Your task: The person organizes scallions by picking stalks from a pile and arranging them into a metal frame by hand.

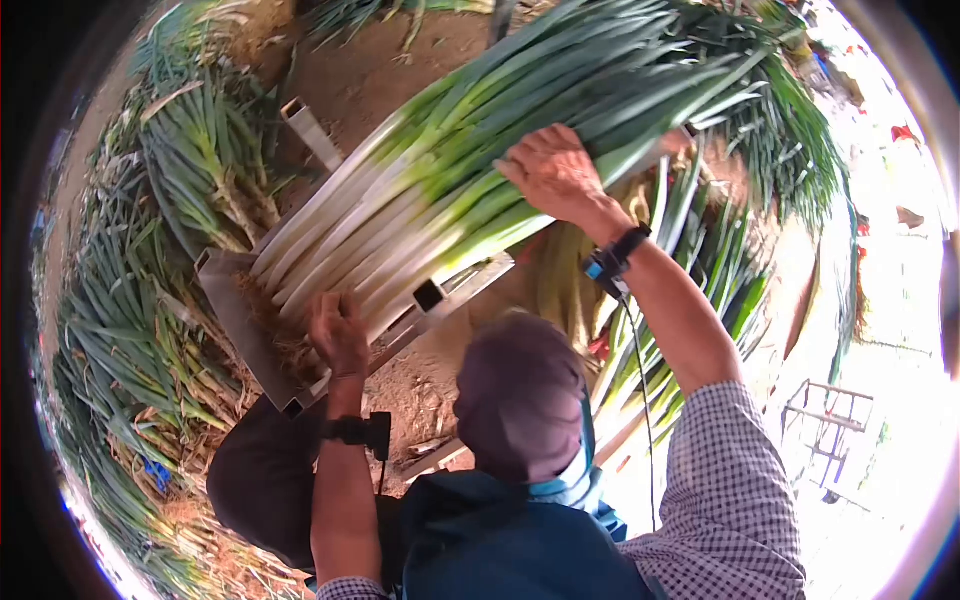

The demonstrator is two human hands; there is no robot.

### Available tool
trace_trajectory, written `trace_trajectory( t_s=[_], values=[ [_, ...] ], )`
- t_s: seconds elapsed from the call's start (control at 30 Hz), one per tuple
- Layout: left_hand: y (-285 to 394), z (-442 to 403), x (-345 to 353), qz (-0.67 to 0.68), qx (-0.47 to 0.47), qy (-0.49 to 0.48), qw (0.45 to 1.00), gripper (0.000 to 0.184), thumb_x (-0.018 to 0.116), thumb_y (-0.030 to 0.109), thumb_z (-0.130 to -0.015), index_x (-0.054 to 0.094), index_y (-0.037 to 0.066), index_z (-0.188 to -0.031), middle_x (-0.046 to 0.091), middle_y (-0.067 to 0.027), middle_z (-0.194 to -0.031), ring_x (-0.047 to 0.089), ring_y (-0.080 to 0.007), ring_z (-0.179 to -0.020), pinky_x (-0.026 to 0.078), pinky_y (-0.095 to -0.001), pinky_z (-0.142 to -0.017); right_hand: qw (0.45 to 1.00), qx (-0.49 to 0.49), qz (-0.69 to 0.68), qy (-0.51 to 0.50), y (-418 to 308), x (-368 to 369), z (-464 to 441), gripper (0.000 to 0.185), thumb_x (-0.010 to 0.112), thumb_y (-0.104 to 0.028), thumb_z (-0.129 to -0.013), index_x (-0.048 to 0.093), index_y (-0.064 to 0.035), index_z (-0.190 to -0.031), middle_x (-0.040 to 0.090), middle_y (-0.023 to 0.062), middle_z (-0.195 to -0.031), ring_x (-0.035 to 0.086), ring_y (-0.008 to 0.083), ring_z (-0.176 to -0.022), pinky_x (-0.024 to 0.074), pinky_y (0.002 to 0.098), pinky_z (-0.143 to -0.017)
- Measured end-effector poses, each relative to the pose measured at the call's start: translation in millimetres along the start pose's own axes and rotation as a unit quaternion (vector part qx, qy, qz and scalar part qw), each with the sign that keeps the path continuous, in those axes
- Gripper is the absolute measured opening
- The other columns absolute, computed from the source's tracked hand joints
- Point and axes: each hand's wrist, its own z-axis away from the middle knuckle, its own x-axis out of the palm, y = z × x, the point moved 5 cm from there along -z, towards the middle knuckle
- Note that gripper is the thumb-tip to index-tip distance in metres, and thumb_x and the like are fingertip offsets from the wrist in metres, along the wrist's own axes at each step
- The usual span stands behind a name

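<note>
A thick layer of long green onions (400, 190) lies slantwise in a metal rack (235, 305), roots at the lower left and dark green leaves at the upper right. My left hand (338, 330) is at the white stalks near the roots, its fingers bent and closed against them. Over the green part of the stalks rests my right hand (555, 175), palm down, thumb apart from the fingers. Its fingertips press on the leaves. Both wrists carry black straps with small devices.
More green onions (120, 310) are heaped along the left side, and others (735, 260) lie at the right. A capped head (520, 395) blocks the lower middle. A cable (640, 400) hangs from the right wrist. Bare soil (370, 75) shows behind the rack.
</note>
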Motion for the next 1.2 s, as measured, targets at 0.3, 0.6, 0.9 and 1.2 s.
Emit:
trace_trajectory(
  t_s=[0.3,0.6,0.9,1.2],
  values=[
    [-13.8,8.4,8.2,-0.053,-0.022,-0.064,0.996,0.028,0.064,0.022,-0.096,0.058,-0.001,-0.081,0.058,-0.0203,-0.077,0.058,-0.0391,-0.076,0.046,-0.0451,-0.07,0.916,0.332,-0.168,0.15,12.8,-120.4,198.8,0.011,0.069,-0.012,-0.09,0.07,-0.0016,-0.095,0.067,0.0162,-0.078,0.067,0.0264,-0.066,0.0518,0.0372,-0.062],
    [-13.2,5.3,10.4,-0.019,-0.059,-0.065,0.996,0.036,0.059,0.028,-0.1,0.059,-0.002,-0.081,0.057,-0.0234,-0.076,0.057,-0.0412,-0.068,0.044,-0.0485,-0.063,0.694,0.695,-0.115,-0.152,-56.3,33.6,450.1,0.06,0.077,-0.059,-0.074,0.071,-0.0013,-0.091,0.069,0.0207,-0.084,0.069,0.0331,-0.086,0.0536,0.044,-0.077],
    [-29.9,4.7,17.0,-0.108,-0.013,-0.033,0.993,0.039,0.056,0.032,-0.101,0.059,-0.003,-0.082,0.058,-0.0271,-0.079,0.058,-0.044,-0.077,0.043,-0.0512,-0.069,0.66,0.608,-0.434,0.082,3.1,-59.4,426.9,0.025,0.069,-0.024,-0.09,0.066,-0.0003,-0.097,0.067,0.0039,-0.079,0.059,0.0094,-0.067,0.0464,0.0274,-0.057],
    [-9.9,-0.9,2.9,-0.12,-0.008,-0.09,0.989,0.037,0.057,0.028,-0.101,0.057,0.0,-0.078,0.058,-0.0239,-0.075,0.057,-0.0418,-0.073,0.044,-0.0497,-0.066,0.578,0.554,-0.487,0.35,55.4,-97.9,385.0,0.066,0.071,-0.015,-0.092,0.041,-0.0086,-0.15,0.063,0.0008,-0.079,0.055,0.0079,-0.061,0.0438,0.0241,-0.05]
  ],
)
